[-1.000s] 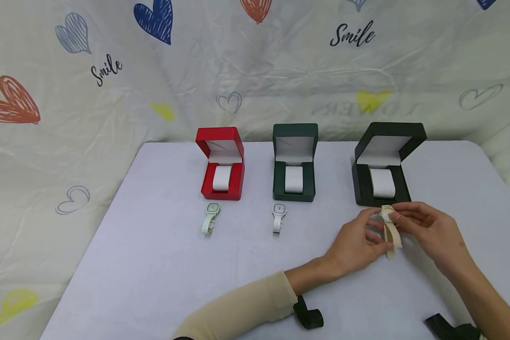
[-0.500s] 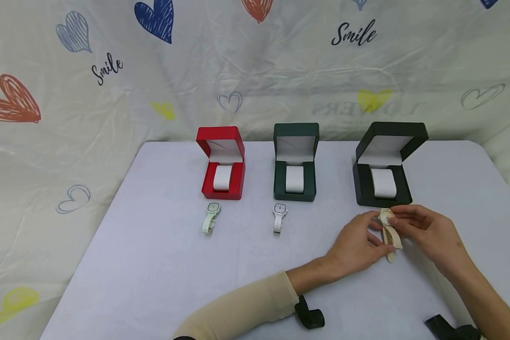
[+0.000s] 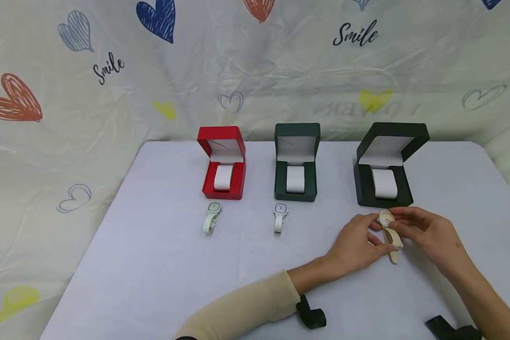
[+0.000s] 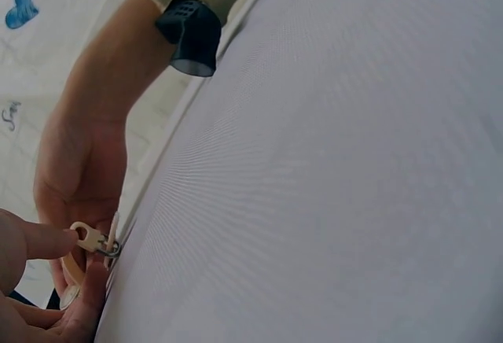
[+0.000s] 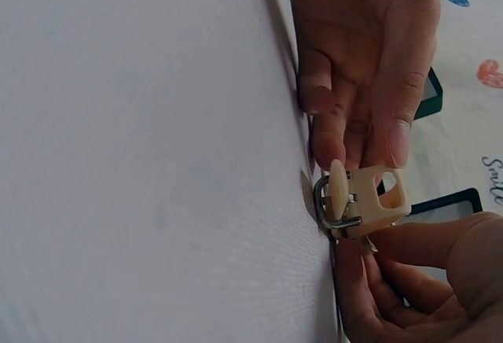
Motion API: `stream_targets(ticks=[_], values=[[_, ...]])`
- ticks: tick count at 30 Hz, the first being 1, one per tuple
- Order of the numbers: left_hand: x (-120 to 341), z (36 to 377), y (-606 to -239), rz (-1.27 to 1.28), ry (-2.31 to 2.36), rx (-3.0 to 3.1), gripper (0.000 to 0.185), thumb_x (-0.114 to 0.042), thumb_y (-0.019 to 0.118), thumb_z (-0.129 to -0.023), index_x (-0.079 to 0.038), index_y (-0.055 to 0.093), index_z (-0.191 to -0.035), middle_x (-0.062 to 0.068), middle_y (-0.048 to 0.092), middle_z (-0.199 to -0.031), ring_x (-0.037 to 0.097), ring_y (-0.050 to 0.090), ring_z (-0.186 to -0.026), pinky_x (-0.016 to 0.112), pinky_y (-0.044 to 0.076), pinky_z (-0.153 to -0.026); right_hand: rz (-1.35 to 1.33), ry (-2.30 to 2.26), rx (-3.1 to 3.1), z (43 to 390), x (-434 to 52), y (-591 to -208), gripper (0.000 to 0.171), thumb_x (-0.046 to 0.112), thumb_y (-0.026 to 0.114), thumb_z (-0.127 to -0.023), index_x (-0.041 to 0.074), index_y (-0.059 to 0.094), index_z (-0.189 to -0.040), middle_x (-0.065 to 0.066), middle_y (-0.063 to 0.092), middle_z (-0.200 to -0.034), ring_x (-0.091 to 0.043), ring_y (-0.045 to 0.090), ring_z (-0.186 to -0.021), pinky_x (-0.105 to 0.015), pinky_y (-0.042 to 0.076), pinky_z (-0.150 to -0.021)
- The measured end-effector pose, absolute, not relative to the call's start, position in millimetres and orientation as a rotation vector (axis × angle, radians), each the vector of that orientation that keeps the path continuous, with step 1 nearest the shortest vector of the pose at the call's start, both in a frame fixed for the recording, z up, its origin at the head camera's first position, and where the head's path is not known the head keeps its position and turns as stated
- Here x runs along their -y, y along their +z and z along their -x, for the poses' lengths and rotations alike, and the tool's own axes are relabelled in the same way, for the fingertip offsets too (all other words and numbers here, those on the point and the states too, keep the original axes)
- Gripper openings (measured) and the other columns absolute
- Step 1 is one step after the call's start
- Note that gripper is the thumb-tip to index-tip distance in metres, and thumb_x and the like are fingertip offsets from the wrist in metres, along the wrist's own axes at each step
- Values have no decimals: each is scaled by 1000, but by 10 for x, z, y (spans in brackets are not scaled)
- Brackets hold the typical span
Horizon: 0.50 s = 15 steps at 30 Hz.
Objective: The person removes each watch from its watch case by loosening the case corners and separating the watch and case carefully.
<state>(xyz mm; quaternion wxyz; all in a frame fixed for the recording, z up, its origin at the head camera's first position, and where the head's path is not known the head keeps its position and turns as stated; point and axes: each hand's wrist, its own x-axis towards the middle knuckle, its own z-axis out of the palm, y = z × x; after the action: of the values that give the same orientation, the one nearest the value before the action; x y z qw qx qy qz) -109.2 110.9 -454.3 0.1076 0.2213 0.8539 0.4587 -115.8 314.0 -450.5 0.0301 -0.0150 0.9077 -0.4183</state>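
Your hands have eased slightly lower toward the near edge of the tabletop point(image 3: 161, 264). Your left hand point(image 3: 357, 245) and right hand point(image 3: 429, 236) both pinch the beige watch point(image 3: 390, 231), just before the black box point(image 3: 382, 186).

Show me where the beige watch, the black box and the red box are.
beige watch point(image 3: 392, 238), head view, on its strap between the hands
black box point(image 3: 364, 185), head view, on its base's left wall
red box point(image 3: 237, 183), head view, on its base's right wall
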Motion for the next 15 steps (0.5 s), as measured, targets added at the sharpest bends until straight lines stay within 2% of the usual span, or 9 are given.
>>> stream_targets(ticks=[5,15], values=[[-1115,1111,-4559,-656,1317,-2535,54,-32,79,-94,-13,59,-140,-5,63,-121,-20,58,-80,-1,42,-72,53,-1258,-2827,1169,-3151,-4511,41,33,75,-97,8,68,-129,33,66,-93,30,48,-94,-12,45,-68],[-1118,1132,-4537,-627,1269,-2546,58,-34,78,-95,-11,58,-144,-6,64,-118,-20,57,-78,-1,41,-70,83,-1209,-2876,1178,-3151,-4523,36,31,74,-98,10,70,-127,27,69,-91,30,47,-92,-12,44,-67]])
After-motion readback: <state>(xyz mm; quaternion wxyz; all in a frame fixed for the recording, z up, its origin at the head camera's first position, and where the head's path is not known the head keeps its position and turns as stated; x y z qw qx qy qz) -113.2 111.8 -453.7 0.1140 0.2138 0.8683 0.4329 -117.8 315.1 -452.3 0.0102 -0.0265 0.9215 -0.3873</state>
